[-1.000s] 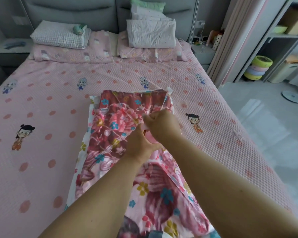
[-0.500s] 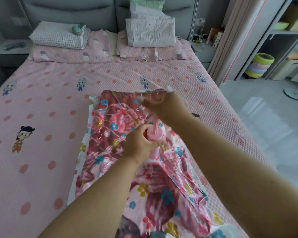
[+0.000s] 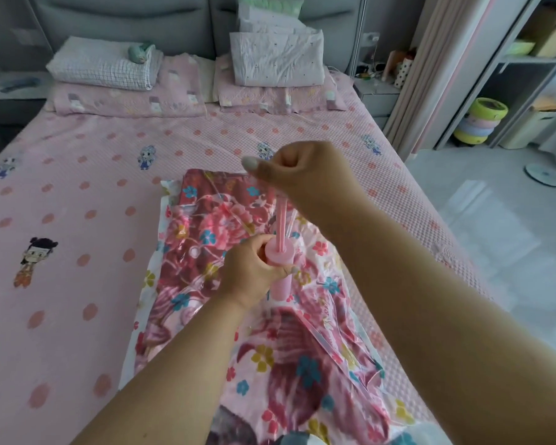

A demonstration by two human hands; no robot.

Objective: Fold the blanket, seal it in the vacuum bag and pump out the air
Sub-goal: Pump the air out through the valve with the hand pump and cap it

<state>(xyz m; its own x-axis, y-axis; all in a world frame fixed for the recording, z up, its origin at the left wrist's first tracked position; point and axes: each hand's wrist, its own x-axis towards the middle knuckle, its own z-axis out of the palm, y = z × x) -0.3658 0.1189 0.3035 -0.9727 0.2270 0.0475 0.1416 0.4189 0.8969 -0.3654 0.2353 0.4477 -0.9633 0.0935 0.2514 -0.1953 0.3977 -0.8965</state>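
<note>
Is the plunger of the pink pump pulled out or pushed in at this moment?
Pulled out. The right hand holds the handle high, and the thin pink rod shows bare above the pump body, which the left hand grips.

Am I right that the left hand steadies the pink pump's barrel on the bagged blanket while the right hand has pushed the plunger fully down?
Not quite: the head view shows the right hand holding the plunger handle raised, rod exposed. The left hand does steady the pink pump.
</note>
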